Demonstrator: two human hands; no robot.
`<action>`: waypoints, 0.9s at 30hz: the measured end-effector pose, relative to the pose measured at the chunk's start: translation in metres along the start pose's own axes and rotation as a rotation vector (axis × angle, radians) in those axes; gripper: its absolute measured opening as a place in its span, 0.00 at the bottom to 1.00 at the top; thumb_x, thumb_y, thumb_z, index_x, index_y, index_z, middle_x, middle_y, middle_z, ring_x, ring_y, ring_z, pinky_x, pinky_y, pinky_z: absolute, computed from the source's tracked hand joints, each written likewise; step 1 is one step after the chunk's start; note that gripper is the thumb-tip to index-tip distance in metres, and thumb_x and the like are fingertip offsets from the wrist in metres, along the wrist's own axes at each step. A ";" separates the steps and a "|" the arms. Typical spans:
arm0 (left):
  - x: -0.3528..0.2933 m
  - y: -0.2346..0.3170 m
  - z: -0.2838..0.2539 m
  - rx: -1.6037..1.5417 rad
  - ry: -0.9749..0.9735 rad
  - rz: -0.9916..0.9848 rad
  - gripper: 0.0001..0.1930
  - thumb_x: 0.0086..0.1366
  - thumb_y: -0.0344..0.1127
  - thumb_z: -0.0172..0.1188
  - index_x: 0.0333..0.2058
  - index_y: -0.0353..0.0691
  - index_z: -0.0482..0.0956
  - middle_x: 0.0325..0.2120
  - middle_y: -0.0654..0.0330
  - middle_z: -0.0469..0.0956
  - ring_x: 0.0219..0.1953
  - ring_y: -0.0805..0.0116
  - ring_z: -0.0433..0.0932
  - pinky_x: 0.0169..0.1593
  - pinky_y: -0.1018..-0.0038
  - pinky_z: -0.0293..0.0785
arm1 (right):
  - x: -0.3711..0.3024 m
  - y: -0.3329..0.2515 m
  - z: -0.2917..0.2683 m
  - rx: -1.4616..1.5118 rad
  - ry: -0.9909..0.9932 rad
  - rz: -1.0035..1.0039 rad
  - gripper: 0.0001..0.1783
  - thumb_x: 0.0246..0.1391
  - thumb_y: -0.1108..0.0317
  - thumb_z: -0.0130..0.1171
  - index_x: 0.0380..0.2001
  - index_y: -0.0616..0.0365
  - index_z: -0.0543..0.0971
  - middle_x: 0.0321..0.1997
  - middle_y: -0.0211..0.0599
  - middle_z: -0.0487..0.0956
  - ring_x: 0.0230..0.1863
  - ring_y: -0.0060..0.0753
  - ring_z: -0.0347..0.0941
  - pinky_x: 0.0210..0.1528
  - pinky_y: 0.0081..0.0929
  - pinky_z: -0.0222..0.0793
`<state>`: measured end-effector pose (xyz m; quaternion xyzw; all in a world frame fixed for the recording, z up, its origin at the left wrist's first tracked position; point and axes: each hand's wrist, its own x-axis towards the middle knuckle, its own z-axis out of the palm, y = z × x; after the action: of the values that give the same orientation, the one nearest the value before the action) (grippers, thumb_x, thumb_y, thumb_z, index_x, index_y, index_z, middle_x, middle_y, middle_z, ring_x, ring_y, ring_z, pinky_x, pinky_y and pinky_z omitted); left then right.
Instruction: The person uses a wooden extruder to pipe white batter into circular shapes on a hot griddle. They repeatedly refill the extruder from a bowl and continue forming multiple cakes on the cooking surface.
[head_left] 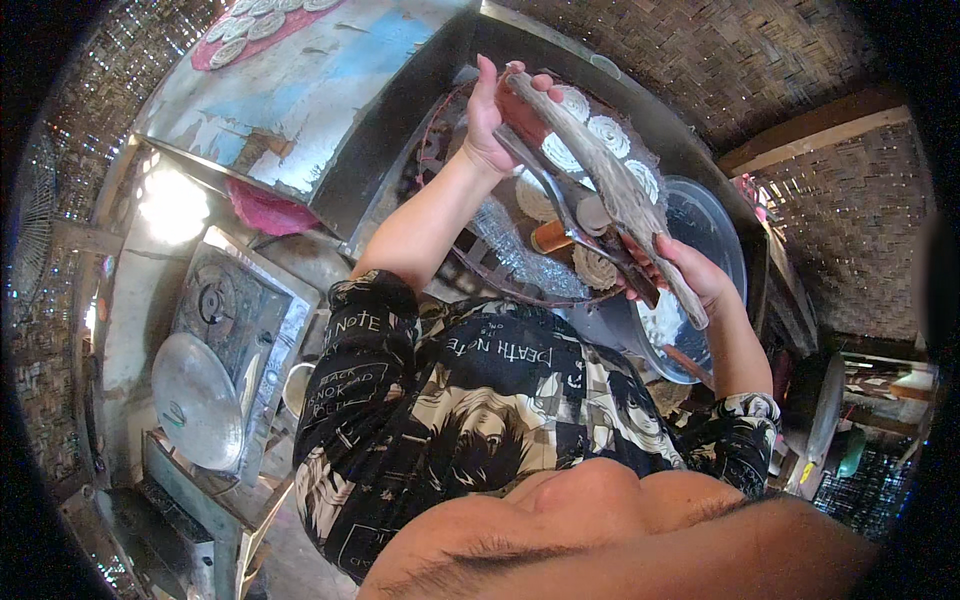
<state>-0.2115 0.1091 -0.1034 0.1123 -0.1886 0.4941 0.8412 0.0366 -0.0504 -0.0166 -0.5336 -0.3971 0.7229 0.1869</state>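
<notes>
My left hand [490, 115] is closed round the far end of a long wooden press [600, 150], and my right hand [690, 275] grips its near end. The upper bar is weathered grey wood; a darker, curved bar runs beside it. A short grey cylinder [593, 214] shows between the bars, next to an orange-brown cylinder [550, 237]. Below lies a round tray with a reddish rim [424, 150], bearing several white coiled noodle cakes [608, 137] and some brownish woven discs [535, 197]. The press hides part of the tray.
A large plastic basin [725, 215] with white dough [660, 322] stands by my right hand. At far left, more coiled cakes [265, 25] lie on a pink sheet atop a peeling painted surface [240, 110]. A stove [212, 300] and metal lid [195, 400] are on my left.
</notes>
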 end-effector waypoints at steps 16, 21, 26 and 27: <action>-0.016 -0.001 0.041 0.088 -0.253 0.054 0.24 0.60 0.65 0.41 0.33 0.56 0.77 0.32 0.60 0.76 0.41 0.57 0.74 0.34 0.60 0.75 | -0.045 -0.029 0.022 -0.409 0.020 -0.069 0.35 0.44 0.38 0.56 0.35 0.66 0.76 0.29 0.36 0.77 0.30 0.27 0.72 0.33 0.25 0.68; -0.007 0.015 0.057 0.111 -0.426 0.020 0.24 0.62 0.66 0.37 0.36 0.59 0.77 0.34 0.65 0.77 0.40 0.64 0.72 0.46 0.57 0.68 | -0.041 -0.033 0.032 -0.445 0.033 -0.156 0.33 0.43 0.40 0.58 0.34 0.65 0.77 0.29 0.32 0.76 0.30 0.22 0.70 0.33 0.22 0.66; -0.021 -0.005 0.064 0.136 -0.381 0.025 0.24 0.62 0.65 0.37 0.35 0.58 0.77 0.34 0.66 0.76 0.41 0.62 0.72 0.47 0.58 0.66 | -0.061 -0.026 0.032 -0.424 0.086 -0.109 0.34 0.41 0.41 0.60 0.36 0.66 0.77 0.28 0.29 0.75 0.30 0.20 0.68 0.32 0.21 0.65; -0.016 -0.006 0.067 0.109 -0.417 0.030 0.23 0.62 0.64 0.38 0.35 0.58 0.77 0.33 0.66 0.76 0.40 0.62 0.72 0.46 0.58 0.66 | -0.063 -0.035 0.030 -0.488 0.116 -0.124 0.35 0.40 0.42 0.61 0.38 0.66 0.77 0.28 0.27 0.75 0.30 0.19 0.67 0.33 0.21 0.64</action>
<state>-0.2268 0.0682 -0.0492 0.2547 -0.3333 0.4820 0.7692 0.0267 -0.0840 0.0531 -0.5781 -0.5806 0.5609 0.1191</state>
